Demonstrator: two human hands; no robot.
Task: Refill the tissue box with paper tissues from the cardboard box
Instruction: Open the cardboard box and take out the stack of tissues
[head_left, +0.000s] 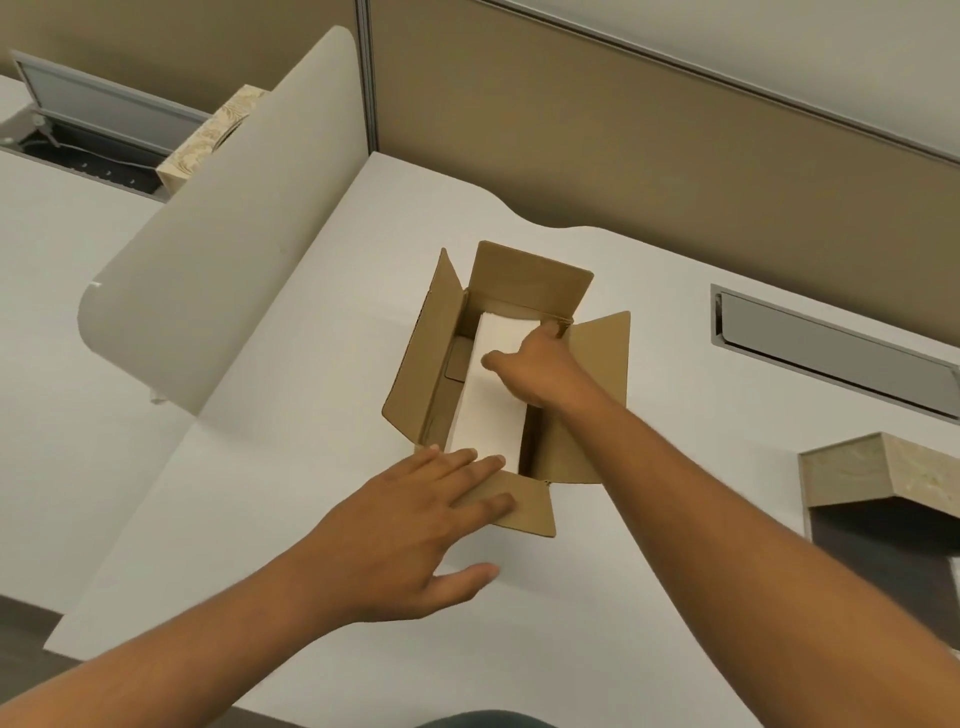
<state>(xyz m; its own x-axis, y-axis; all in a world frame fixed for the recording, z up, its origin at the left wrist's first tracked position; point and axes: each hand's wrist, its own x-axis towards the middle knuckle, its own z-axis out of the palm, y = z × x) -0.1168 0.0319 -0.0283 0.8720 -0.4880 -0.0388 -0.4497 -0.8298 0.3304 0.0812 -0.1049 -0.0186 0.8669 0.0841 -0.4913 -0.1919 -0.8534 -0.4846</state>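
Observation:
An open brown cardboard box (423, 364) stands in the middle of the white desk, all its flaps folded out. Inside lies a white stack of paper tissues (485, 410). My right hand (535, 371) reaches into the box, thumb on one side of the stack and fingers down the far right side, gripping it. My left hand (415, 530) lies flat with spread fingers on the box's near flap, pressing it down. A patterned beige tissue box (205, 140) sits on the neighbouring desk at the far left, half hidden behind a curved divider.
A curved cream divider panel (218, 244) separates the white desk (291, 395) from the left desk. A grey cable hatch (831, 348) is set in the desk at right. A beige marbled box-like object (878, 467) stands at the right edge. Partition walls rise behind.

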